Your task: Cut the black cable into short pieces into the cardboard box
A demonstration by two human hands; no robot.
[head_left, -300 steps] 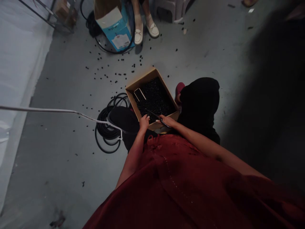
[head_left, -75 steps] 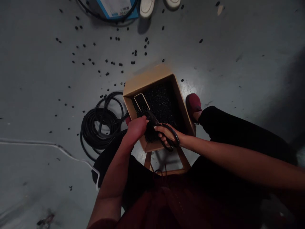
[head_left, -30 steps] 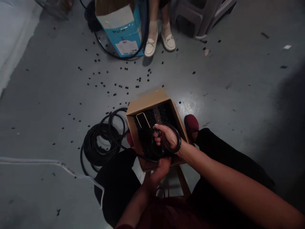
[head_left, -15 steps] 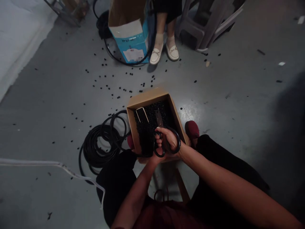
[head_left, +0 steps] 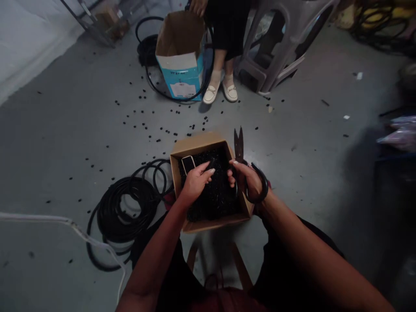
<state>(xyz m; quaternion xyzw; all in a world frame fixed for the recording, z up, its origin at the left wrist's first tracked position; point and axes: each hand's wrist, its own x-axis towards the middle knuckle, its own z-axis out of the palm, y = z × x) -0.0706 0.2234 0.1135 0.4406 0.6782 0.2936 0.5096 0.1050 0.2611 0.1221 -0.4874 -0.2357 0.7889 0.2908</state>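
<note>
An open cardboard box (head_left: 195,149) full of small black pieces stands on a wooden stool between my knees. A phone (head_left: 187,164) lies in its far left corner. My left hand (head_left: 195,182) hovers over the black pieces with its fingers curled loosely, and I cannot see anything in them. My right hand (head_left: 247,180) grips large black-handled scissors (head_left: 239,145), blades nearly together and pointing away, over the box's right wall.
A coil of black cable (head_left: 125,208) lies on the grey floor to the left, beside a white cord (head_left: 74,227). Black bits are scattered ahead. Another person's feet in white shoes (head_left: 221,92) stand by a blue carton (head_left: 181,54) and a grey plastic stool (head_left: 279,43).
My right hand has swung the scissors from over the box's middle to its right edge. My left hand came up from below the box and now reaches over the black pieces.
</note>
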